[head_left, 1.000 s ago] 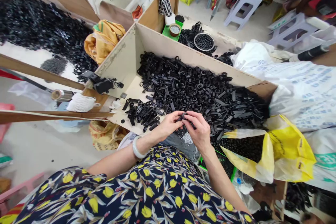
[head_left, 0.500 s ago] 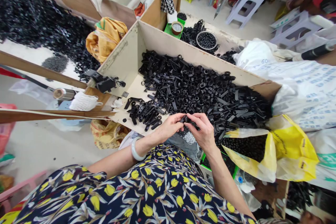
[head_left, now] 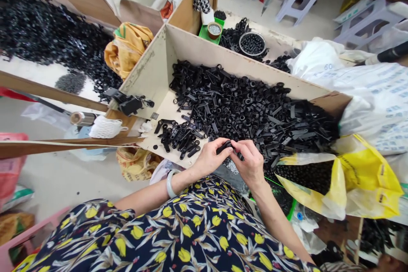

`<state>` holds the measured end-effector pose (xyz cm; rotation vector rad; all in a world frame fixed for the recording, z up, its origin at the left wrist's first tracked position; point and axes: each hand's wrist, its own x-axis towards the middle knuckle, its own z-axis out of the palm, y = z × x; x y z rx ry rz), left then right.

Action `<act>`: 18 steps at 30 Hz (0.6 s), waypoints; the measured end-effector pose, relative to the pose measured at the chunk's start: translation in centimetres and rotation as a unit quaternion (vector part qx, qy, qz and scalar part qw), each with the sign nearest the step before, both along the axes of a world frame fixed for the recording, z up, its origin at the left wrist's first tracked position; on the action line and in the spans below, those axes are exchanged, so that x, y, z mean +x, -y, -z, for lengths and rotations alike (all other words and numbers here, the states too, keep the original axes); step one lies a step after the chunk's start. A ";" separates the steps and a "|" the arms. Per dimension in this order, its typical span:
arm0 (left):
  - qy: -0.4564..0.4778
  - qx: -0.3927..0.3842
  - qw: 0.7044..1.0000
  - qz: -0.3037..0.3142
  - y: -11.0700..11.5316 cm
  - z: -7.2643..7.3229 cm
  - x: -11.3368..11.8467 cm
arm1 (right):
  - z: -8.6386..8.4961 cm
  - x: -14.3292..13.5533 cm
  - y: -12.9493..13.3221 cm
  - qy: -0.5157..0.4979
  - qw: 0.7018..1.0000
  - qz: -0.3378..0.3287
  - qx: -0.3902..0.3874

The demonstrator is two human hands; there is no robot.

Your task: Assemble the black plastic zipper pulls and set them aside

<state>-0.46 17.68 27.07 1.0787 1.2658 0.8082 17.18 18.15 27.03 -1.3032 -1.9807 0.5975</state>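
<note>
Between my two hands, near the front edge of the wooden bin, is a small black plastic part with a rounded end. My left hand has its thumb and fingers closed on it from the left. From the other side my right hand pinches its right end, partly hiding it. Behind the hands spreads a big heap of black plastic parts, strips and rings mixed. A smaller pile of long black parts lies to the left. Small silvery pieces show just below the hands.
Pale wooden walls enclose the heap. Beyond them stand a bowl of black balls and a small cup of silvery pieces. A yellow bag and white sacks lie at right. A black clamp-like device sits on the left corner.
The view has shifted slightly. My hands stay together, and the black part shows more clearly between them, with the right fingers now at its right end.
</note>
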 end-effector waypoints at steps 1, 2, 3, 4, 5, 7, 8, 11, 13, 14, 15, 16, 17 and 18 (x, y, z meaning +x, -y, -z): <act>0.006 -0.006 1.000 0.000 0.0 0.1 0.0 | 0.1 0.1 0.0 -0.007 1.000 -0.007 -0.008; 0.015 -0.014 1.000 -0.001 0.0 0.1 -0.1 | 0.2 0.2 0.0 -0.017 0.999 -0.019 -0.024; 0.020 -0.022 1.000 -0.001 -0.1 0.2 -0.2 | 0.3 0.3 0.0 -0.031 0.998 -0.034 -0.046; 0.018 -0.024 1.000 -0.004 -0.1 0.1 -0.3 | 0.4 0.4 0.0 -0.049 0.995 -0.045 -0.074; 0.009 -0.020 1.000 -0.008 -0.1 0.1 -0.5 | 0.5 0.5 0.0 -0.075 0.991 -0.048 -0.102; -0.015 -0.001 1.000 -0.010 -0.1 0.0 -0.6 | 1.0 0.2 0.0 -0.141 0.977 -0.029 -0.155; -0.026 0.010 1.000 -0.010 0.0 0.1 -0.7 | 1.3 -0.1 0.1 -0.175 0.969 -0.008 -0.175; -0.049 0.032 0.998 -0.020 0.2 0.9 -0.5 | 2.8 -1.5 0.3 -0.240 0.947 0.054 -0.207; -0.056 0.043 0.997 -0.039 0.3 2.3 -0.3 | 4.3 -2.6 0.2 -0.255 0.937 0.087 -0.221; -0.055 0.043 0.996 -0.047 0.3 3.3 -0.2 | 5.1 -3.0 0.1 -0.260 0.932 0.099 -0.231; -0.051 0.042 0.996 -0.054 0.2 4.3 -0.2 | 6.0 -3.4 0.0 -0.265 0.927 0.109 -0.242; -0.047 0.040 0.996 -0.059 0.1 5.4 -0.2 | 6.9 -3.6 -0.3 -0.269 0.923 0.115 -0.252; -0.044 0.040 0.996 -0.062 0.0 6.3 -0.2 | 7.7 -3.8 -0.5 -0.269 0.920 0.116 -0.260; -0.044 0.042 0.996 -0.064 -0.2 7.2 -0.2 | 8.4 -3.9 -0.8 -0.267 0.920 0.113 -0.265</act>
